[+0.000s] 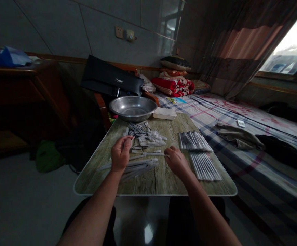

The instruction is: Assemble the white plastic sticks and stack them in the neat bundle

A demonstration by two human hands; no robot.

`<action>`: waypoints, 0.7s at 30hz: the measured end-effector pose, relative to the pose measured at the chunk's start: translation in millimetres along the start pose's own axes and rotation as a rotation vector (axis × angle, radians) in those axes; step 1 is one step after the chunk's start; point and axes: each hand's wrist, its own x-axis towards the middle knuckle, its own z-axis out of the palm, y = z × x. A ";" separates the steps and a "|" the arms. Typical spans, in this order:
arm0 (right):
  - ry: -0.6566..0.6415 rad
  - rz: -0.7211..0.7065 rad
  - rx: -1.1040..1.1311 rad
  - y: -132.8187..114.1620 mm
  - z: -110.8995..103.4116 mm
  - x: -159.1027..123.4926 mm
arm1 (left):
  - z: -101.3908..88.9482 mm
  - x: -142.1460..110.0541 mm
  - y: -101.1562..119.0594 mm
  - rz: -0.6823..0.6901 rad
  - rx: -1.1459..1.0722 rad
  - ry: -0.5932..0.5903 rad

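Observation:
My right hand [176, 159] pinches the end of a thin whitish tube [153, 154], like a pen barrel, which points left just above the table. My left hand [121, 152] is closed, thumb against fingertips; what it holds, if anything, is too small to make out. Beyond the hands lies a loose pile of short clear pieces [152, 137], some with dark parts. Long pale tubes [139, 167] lie in a bundle, partly behind my left hand and forearm. Right of my right hand, pale sticks with dark ends [194, 140] lie side by side, above a neat row of white tubes [206, 166].
The small wood-grain table [161, 182] has a pale rim. At its far end stand a wide metal basin [133, 108] and a shallow white tray [165, 113]. A bed with a checked sheet [230, 160] adjoins on the right. A black case [111, 77] leans behind the basin.

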 end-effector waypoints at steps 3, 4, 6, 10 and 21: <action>-0.099 -0.005 -0.060 -9.4 2.1 28.1 | -0.6 1.7 -1.6 -0.025 -0.044 0.010; -0.124 -0.015 -0.078 -10.5 3.4 34.9 | -0.8 2.3 -1.8 -0.028 -0.049 0.010; -0.158 -0.046 -0.099 -11.4 7.4 44.4 | -1.3 3.4 -1.3 -0.029 -0.051 0.015; -0.189 -0.093 -0.105 -13.3 18.5 51.6 | -2.0 5.4 0.4 -0.024 -0.056 0.044; -0.118 -0.121 -0.020 -17.4 27.7 62.8 | -1.0 6.1 -4.7 -0.044 -0.009 0.001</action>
